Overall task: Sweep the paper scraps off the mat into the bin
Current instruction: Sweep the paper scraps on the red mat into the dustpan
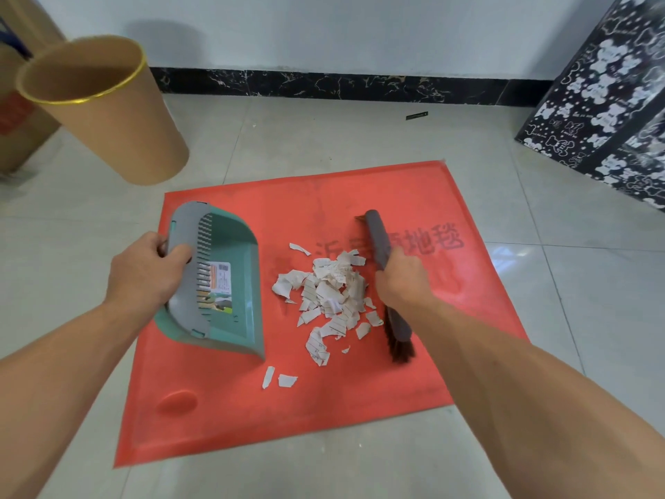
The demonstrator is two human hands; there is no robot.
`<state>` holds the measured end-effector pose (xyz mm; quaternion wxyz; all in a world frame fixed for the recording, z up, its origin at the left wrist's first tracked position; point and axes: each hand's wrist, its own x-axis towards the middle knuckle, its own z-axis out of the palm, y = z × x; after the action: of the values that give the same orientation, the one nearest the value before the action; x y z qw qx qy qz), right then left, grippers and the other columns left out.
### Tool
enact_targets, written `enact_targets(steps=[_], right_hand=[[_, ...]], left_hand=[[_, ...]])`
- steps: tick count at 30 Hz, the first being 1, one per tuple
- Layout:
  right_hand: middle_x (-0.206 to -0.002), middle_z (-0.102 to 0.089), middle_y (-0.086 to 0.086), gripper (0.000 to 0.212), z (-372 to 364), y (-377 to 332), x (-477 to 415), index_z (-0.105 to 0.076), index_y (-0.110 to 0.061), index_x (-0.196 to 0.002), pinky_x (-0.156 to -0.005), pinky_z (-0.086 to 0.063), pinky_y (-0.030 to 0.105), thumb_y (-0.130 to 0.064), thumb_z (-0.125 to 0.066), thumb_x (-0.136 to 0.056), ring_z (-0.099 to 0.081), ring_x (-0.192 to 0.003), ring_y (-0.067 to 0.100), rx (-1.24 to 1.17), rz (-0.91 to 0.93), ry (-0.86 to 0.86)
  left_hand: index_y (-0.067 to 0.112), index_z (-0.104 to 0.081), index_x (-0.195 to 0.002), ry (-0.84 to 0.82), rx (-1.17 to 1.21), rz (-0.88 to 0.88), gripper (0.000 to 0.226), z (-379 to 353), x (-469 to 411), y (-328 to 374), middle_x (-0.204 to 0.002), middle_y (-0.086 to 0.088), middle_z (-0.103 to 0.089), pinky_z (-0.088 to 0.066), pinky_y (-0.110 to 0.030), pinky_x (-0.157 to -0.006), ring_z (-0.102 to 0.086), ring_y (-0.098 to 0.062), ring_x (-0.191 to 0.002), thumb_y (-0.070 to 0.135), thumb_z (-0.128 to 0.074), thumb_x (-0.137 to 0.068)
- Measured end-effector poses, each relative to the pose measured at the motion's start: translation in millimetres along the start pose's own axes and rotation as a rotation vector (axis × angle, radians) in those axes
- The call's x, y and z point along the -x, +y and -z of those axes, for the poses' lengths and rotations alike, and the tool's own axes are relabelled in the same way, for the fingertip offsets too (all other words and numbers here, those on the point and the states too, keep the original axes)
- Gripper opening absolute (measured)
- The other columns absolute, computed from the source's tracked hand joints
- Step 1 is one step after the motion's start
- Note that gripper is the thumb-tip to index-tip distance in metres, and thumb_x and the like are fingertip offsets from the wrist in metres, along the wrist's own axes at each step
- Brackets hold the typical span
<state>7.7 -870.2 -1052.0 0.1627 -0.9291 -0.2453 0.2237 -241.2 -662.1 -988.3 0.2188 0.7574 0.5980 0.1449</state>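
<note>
A red mat (360, 397) lies on the tiled floor. A pile of torn lined paper scraps (329, 293) sits in its middle, with two stray scraps (282, 379) nearer to me. My left hand (147, 271) grips the grey back edge of a green dustpan (230, 282), which rests on the mat left of the pile with its lip facing the scraps. My right hand (401, 279) grips the grey handle of a hand brush (379, 239); its dark bristles (397, 340) touch the mat just right of the pile. A tan bin (118, 120) with a gold rim stands beyond the mat's far left corner.
Cardboard boxes (18, 113) stand at the far left behind the bin. A black box with white bear prints (608, 99) stands at the right against the wall. A small dark strip (416, 116) lies on the floor near the black skirting.
</note>
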Motion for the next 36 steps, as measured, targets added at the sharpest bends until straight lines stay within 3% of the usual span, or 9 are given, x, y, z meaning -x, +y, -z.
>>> enact_targets(steps=[5,10,15,23,26,28,32,36], right_hand=[[-0.090,-0.048,0.011,0.025,-18.7,-22.5,11.2,-0.045,-0.005,-0.116,-0.062,-0.038,0.035,-0.015,-0.050,-0.094,-0.057,-0.088,0.037,-0.022,0.093,-0.049],[-0.089,-0.053,0.014,0.022,-3.0,-11.0,3.3,-0.047,-0.006,-0.111,-0.062,-0.038,0.036,-0.016,-0.048,-0.091,-0.058,-0.087,0.039,0.029,0.091,0.078],[-0.075,-0.050,0.003,0.023,14.0,-10.8,7.1,-0.049,-0.010,-0.108,-0.058,-0.035,0.031,-0.026,-0.051,-0.091,-0.050,-0.068,0.029,0.121,0.329,0.104],[-0.099,-0.068,0.009,0.034,-5.6,-53.5,26.6,-0.062,-0.016,-0.113,-0.069,-0.045,0.029,-0.027,-0.059,-0.080,-0.061,-0.091,0.028,-0.147,0.374,-0.143],[-0.098,-0.067,0.008,0.029,-26.0,-67.7,38.1,-0.061,-0.016,-0.107,-0.065,-0.048,0.031,-0.026,-0.059,-0.080,-0.062,-0.089,0.026,-0.164,0.377,-0.262],[-0.096,-0.066,0.007,0.028,-43.7,-77.6,46.4,-0.060,-0.015,-0.106,-0.071,-0.051,0.035,-0.027,-0.059,-0.080,-0.061,-0.088,0.026,-0.175,0.357,-0.305],[-0.094,-0.062,0.007,0.029,-85.1,-94.8,63.8,-0.057,-0.011,-0.109,-0.066,-0.041,0.030,-0.025,-0.060,-0.083,-0.057,-0.084,0.025,-0.220,0.330,-0.375],[-0.092,-0.058,0.008,0.029,-100.8,-102.6,66.8,-0.052,-0.009,-0.112,-0.065,-0.035,0.030,-0.021,-0.058,-0.086,-0.053,-0.082,0.025,-0.222,0.353,-0.333]], left_hand=[[0.001,-0.054,-0.080,-0.019,0.037,0.020,0.028,-7.7,6.8,-6.3,-0.075,-0.014,-0.059,-0.034,-0.034,-0.056,-0.051,-0.034,-0.075,0.029,-0.056,-0.086],[0.005,-0.054,-0.077,-0.007,-0.005,0.018,0.026,8.6,1.4,-17.8,-0.071,-0.009,-0.056,-0.031,-0.037,-0.059,-0.050,-0.033,-0.076,0.029,-0.056,-0.086],[0.007,-0.051,-0.074,0.046,-0.020,0.093,0.026,19.3,5.8,-29.9,-0.072,-0.010,-0.055,-0.032,-0.037,-0.063,-0.049,-0.034,-0.077,0.030,-0.053,-0.087],[0.009,-0.051,-0.079,0.146,-0.067,0.101,0.030,40.8,4.8,-26.3,-0.081,-0.015,-0.056,-0.033,-0.036,-0.069,-0.048,-0.033,-0.080,0.039,-0.047,-0.083],[0.008,-0.053,-0.081,0.173,-0.082,0.095,0.033,49.6,3.8,-25.5,-0.083,-0.017,-0.057,-0.034,-0.036,-0.070,-0.046,-0.033,-0.081,0.039,-0.047,-0.083],[0.007,-0.053,-0.081,0.180,-0.097,0.092,0.033,53.8,4.2,-25.3,-0.083,-0.017,-0.057,-0.034,-0.036,-0.069,-0.047,-0.034,-0.081,0.039,-0.047,-0.084],[0.008,-0.054,-0.082,0.186,-0.113,0.112,0.033,55.6,4.8,-29.8,-0.083,-0.016,-0.057,-0.034,-0.035,-0.069,-0.048,-0.034,-0.080,0.040,-0.049,-0.085],[0.007,-0.055,-0.084,0.175,-0.122,0.131,0.031,49.5,6.6,-33.3,-0.083,-0.015,-0.056,-0.032,-0.035,-0.068,-0.046,-0.032,-0.080,0.037,-0.050,-0.087]])
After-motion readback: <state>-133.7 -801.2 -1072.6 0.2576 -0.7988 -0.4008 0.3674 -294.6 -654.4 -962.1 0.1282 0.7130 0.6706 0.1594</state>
